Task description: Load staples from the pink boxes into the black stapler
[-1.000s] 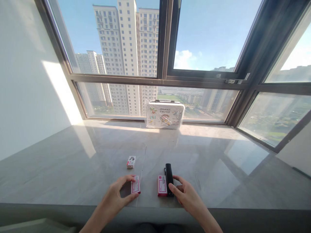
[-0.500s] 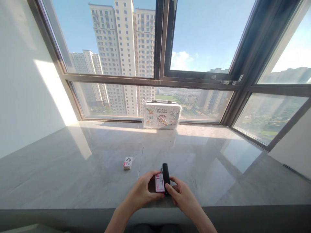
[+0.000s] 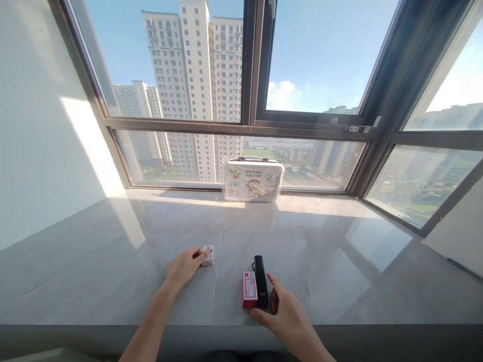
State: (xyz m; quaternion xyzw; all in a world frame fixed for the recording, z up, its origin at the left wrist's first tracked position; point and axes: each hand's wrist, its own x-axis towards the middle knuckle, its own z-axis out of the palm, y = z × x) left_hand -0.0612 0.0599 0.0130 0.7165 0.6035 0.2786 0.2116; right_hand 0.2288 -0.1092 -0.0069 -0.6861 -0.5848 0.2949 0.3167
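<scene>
On the grey stone sill (image 3: 113, 271) lies a black stapler (image 3: 260, 274), with a red and white box stack (image 3: 249, 289) pressed against its left side. My right hand (image 3: 281, 311) rests just behind them, thumb by the box's near end, fingers apart and holding nothing. My left hand (image 3: 184, 266) reaches out to a small white staple box (image 3: 208, 255) farther left; its fingertips pinch the box's near side.
A white illustrated case wrapped in plastic (image 3: 253, 180) stands against the window at the back. Dark window frames close off the far side and the right. A white wall bounds the left. The sill's front edge runs just below my hands.
My left hand set its red box by the stapler, then moved left and forward to the small white box. My right hand slid back slightly behind the stapler.
</scene>
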